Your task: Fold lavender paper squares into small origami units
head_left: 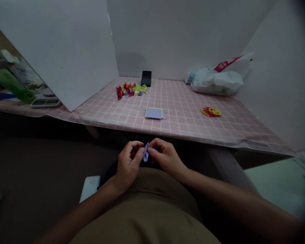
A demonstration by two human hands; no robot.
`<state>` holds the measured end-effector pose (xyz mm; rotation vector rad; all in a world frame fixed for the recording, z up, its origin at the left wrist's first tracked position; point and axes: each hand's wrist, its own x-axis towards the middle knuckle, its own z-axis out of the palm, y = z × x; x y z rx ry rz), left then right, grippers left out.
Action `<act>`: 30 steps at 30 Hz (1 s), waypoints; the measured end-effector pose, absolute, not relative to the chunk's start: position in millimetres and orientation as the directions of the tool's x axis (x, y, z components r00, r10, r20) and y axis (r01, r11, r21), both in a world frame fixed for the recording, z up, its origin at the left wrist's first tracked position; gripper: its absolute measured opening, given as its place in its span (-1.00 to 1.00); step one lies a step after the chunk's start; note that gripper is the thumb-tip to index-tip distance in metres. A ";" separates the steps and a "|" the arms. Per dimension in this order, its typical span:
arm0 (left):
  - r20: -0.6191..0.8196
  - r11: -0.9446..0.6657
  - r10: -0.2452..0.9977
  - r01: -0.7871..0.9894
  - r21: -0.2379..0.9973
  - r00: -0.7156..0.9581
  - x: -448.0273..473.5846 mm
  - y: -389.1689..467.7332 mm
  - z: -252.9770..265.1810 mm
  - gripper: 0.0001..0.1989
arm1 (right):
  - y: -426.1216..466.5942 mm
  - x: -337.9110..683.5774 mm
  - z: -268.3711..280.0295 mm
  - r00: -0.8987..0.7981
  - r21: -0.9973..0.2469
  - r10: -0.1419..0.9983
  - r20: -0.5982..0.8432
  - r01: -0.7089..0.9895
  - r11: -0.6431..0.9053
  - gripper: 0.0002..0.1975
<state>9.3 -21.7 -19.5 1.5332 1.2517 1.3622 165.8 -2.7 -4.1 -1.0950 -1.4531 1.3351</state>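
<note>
Nearest the camera is an olive-brown garment [142, 217] on the wearer's torso, with both forearms reaching past it. Beyond it, short of the table's near edge, a folded purple paper [145, 153] is held clear of the table [178, 123]. The left hand [128, 161], at the paper's 9 o'clock side, is partly closed, with thumb and curled forefinger on the paper. The right hand [166, 157], at 3 o'clock, pinches the other side between thumb and fingertips.

Positions taken from the folded paper: a stack of paper sheets [154, 113], purple uppermost with yellow showing, lies on the table at 12 o'clock. Farther off, toward 11 o'clock, sits a cluster of red, orange, yellow and purple folded pieces [130, 90], beside a dark phone-like slab [146, 78]. Red and yellow pieces [211, 112] lie at 2 o'clock. One white plastic bag [218, 83] rests between 1 and 2 o'clock.
</note>
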 end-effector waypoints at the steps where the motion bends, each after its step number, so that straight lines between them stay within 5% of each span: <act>1: 0.256 -0.248 0.967 0.189 0.950 -0.015 8.4 -21.7 -17.5 -0.84 | -2.4 166.2 -4.5 -0.246 -0.998 0.969 0.031 0.051 0.045 -0.82; 30: 0.012 -0.012 1.000 0.045 0.999 0.007 13.1 -23.0 -7.4 -0.82 | -4.6 164.8 -8.3 -0.238 -0.990 0.965 0.111 0.061 0.129 -0.87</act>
